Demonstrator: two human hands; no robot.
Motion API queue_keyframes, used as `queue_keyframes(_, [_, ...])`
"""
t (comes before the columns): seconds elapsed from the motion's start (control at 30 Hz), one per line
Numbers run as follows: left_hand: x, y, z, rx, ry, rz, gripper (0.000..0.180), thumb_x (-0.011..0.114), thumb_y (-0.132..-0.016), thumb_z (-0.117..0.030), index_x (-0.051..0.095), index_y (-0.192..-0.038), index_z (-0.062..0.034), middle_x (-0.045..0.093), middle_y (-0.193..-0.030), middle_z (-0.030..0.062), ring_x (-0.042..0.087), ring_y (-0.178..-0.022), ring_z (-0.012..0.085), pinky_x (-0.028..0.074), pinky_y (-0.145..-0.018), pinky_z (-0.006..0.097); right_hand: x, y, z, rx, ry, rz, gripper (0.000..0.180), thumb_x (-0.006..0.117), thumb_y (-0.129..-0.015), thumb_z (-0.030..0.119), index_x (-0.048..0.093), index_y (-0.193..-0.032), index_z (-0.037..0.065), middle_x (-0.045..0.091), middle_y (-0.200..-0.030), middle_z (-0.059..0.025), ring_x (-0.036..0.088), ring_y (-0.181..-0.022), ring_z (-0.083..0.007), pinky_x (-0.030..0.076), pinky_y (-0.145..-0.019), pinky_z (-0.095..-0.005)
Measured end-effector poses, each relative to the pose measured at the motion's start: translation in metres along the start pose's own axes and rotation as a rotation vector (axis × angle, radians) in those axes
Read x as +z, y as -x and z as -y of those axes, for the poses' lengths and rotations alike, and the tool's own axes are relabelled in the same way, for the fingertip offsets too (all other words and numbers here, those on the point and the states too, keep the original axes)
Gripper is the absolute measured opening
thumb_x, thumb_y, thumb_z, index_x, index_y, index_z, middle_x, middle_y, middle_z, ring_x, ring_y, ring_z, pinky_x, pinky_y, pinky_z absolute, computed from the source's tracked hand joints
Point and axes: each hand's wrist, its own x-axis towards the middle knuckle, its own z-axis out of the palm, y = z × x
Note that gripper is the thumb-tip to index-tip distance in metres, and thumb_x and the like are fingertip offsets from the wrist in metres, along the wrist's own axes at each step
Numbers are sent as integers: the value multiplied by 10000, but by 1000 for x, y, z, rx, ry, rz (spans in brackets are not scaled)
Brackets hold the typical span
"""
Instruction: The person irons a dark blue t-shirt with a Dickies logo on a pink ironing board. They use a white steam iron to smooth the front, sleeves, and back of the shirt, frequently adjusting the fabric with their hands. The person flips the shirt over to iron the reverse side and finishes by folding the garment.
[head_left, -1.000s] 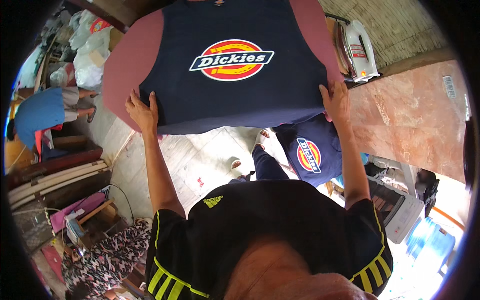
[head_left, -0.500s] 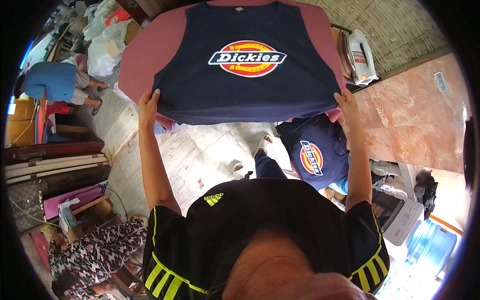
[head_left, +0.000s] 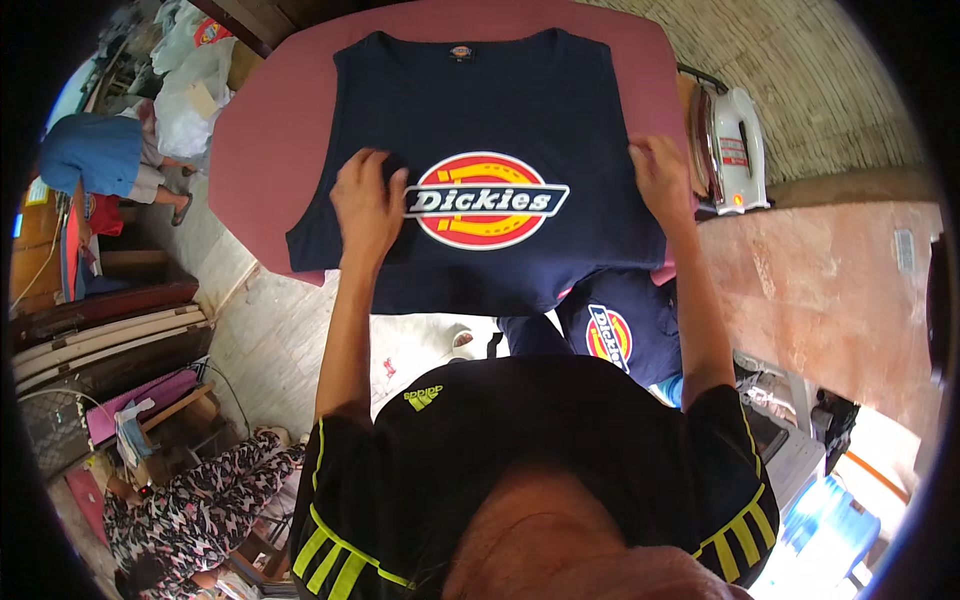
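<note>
Left hand (head_left: 366, 205): laid back-up on the left part of the shirt, with the fingers loosely bent and the thumb held apart; no cloth is seen to be gripped.
Right hand (head_left: 660, 182): held at the right armhole edge, with the fingers bent; whether cloth is pinched there cannot be told.
Navy sleeveless shirt (head_left: 470, 110): spread face up on the pink padded worktop (head_left: 265, 165), between and beneath the hands, the neckline beyond them and the hem hung over the near edge.
Round emblem (head_left: 490, 228): lit clearly between the hands, its left end just beside the left thumb.
Hidden parts: both palms are turned from view; the second navy garment (head_left: 652, 305) is partly covered by the hem and right forearm; the worktop's far edge is cut off.
</note>
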Motion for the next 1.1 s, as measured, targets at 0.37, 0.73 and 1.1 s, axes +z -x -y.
queue_keyframes(0.37, [93,-153,80,105,-235,-26,391,575,-936,-193,558,-1311,-83,503,-1419,85,467,-1298,311,377,-1018,517,95,-157,-36,-4,349,3,295,595,-929,171,653,-1209,243,565,-1311,-51,516,-1176,-361,424,-990,-505])
queue_keyframes(0.73, [92,-226,163,170,-94,4,189,630,-936,-208,635,-1115,-148,615,-1195,94,575,-1094,337,468,-905,473,242,-209,183,-170,-230,-33,270,668,-884,155,635,-1138,70,668,-1058,-153,633,-1024,-345,488,-882,-444])
queue_keyframes(1.1, [77,-257,172,67,122,208,275,604,-964,-306,611,-1056,-47,674,-920,258,661,-888,420,512,-752,526,283,-247,179,-58,-392,-17,173,651,-837,39,586,-997,38,636,-957,-196,617,-895,-405,509,-788,-479])
